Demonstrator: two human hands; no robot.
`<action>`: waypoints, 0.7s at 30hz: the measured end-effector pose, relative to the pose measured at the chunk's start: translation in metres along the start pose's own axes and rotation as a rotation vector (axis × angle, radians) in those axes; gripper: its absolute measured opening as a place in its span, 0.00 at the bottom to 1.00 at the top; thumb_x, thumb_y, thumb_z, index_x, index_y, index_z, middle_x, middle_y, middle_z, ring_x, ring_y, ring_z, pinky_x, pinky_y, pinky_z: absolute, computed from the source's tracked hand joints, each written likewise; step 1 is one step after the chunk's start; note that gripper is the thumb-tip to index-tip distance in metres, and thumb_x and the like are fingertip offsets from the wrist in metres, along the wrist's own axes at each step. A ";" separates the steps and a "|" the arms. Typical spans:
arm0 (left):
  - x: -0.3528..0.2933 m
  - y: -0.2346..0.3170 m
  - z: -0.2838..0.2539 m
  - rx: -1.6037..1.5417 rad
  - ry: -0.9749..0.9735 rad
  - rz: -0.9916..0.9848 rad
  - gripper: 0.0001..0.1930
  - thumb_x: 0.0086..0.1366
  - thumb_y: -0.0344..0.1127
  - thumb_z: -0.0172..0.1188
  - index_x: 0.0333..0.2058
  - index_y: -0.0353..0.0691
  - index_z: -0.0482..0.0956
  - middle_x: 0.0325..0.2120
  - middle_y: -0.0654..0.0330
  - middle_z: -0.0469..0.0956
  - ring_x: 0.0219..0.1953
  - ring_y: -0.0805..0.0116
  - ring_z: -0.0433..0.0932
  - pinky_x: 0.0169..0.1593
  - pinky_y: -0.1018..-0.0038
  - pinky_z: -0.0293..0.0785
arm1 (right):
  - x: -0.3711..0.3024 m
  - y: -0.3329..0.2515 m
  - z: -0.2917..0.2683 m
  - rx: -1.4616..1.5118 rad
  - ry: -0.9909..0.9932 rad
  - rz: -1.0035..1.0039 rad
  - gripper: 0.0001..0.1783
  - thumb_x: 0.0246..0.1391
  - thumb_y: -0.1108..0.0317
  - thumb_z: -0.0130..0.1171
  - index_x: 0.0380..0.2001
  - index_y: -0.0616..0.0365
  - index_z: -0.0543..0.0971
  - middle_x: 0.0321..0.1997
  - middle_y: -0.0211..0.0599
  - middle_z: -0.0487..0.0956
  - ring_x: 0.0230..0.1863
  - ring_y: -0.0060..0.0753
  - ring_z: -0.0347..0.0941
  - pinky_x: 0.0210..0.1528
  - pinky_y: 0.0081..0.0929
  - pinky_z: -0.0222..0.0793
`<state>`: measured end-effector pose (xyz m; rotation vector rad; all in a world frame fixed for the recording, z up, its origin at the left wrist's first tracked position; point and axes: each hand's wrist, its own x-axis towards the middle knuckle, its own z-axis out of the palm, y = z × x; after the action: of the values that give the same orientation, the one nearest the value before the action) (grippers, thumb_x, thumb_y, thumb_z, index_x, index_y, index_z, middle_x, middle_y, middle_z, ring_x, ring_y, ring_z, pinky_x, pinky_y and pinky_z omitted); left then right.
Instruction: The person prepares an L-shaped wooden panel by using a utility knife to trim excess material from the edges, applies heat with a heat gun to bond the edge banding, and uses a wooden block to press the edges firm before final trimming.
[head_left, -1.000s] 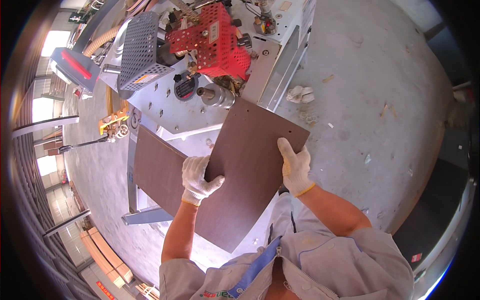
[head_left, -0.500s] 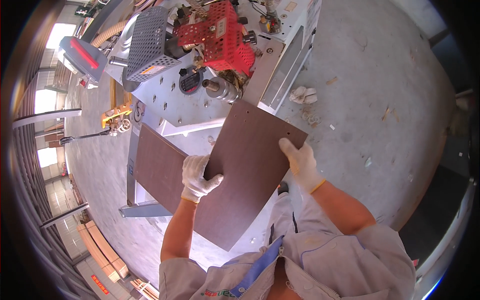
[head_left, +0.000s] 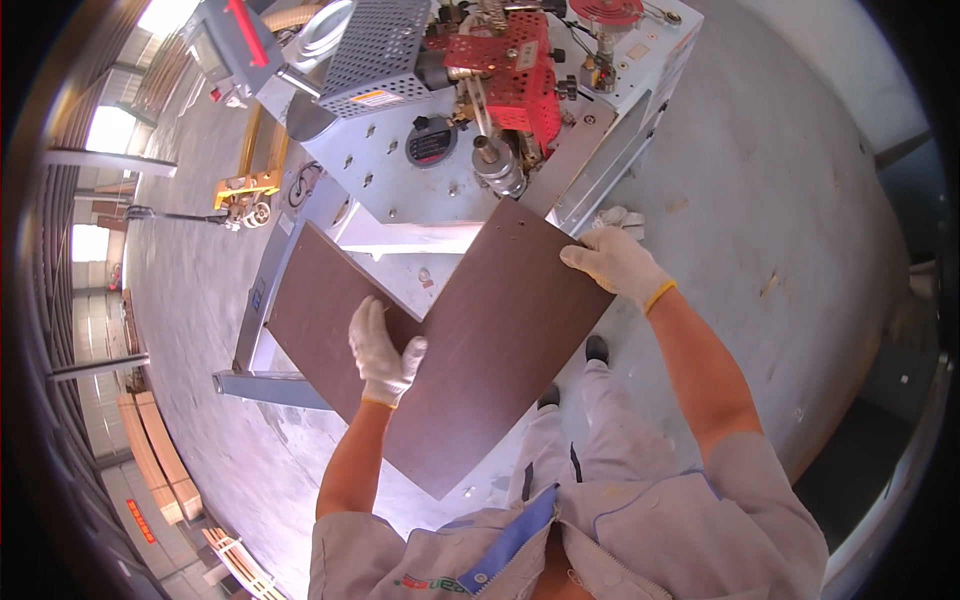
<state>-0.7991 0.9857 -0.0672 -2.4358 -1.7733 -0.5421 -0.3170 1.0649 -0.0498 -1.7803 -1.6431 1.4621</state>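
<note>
A brown rectangular board (head_left: 500, 340) with small drilled holes near its far end slants in front of me, that end close to a metal spindle (head_left: 498, 166) on the machine. My right hand (head_left: 622, 265), in a white glove, grips its far right corner, thumb on top. At the board's left edge is my gloved left hand (head_left: 384, 352), open, its fingers stretched out and its thumb beside the edge; contact is unclear. Behind that hand lies a second brown board (head_left: 325, 315), partly covered by the first.
Beyond the boards stands a machine with a pale metal top (head_left: 395, 180), a red perforated guard (head_left: 515, 85) and a grey perforated cover (head_left: 375, 50). A yellow pallet jack (head_left: 250, 185) is at left. Long wooden boards (head_left: 160, 455) lie lower left; a crumpled glove or rag (head_left: 622, 218) is on the floor.
My left hand has loosened from the board's edge, and its fingers have straightened. My right hand has slid up to the far corner. The view has shifted, so the machine appears farther right.
</note>
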 end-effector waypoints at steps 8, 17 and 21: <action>-0.217 0.003 -0.065 0.112 0.045 -1.385 0.58 0.77 0.71 0.67 0.85 0.27 0.57 0.82 0.36 0.65 0.82 0.37 0.67 0.84 0.49 0.64 | 0.018 -0.012 0.014 -0.405 0.069 -0.191 0.32 0.73 0.38 0.68 0.40 0.64 0.88 0.38 0.52 0.89 0.48 0.59 0.87 0.54 0.54 0.79; -0.375 0.048 -0.002 -0.514 -0.026 -1.439 0.60 0.79 0.86 0.48 0.71 0.22 0.81 0.65 0.43 0.88 0.68 0.46 0.85 0.75 0.56 0.75 | 0.083 -0.131 0.059 -1.062 -0.087 -0.721 0.49 0.43 0.30 0.89 0.58 0.56 0.89 0.58 0.49 0.90 0.64 0.53 0.87 0.67 0.51 0.82; -0.295 0.095 -0.086 -0.549 -0.112 -1.860 0.56 0.81 0.84 0.47 0.70 0.26 0.84 0.65 0.38 0.87 0.71 0.40 0.83 0.77 0.54 0.74 | 0.075 -0.147 0.070 -1.220 -0.187 -0.619 0.54 0.41 0.29 0.89 0.60 0.61 0.90 0.52 0.56 0.93 0.57 0.62 0.90 0.65 0.57 0.80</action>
<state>-0.8091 0.6638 -0.0700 -0.0363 -3.7011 -0.9249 -0.4690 1.1456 -0.0001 -1.2346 -3.1665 0.2748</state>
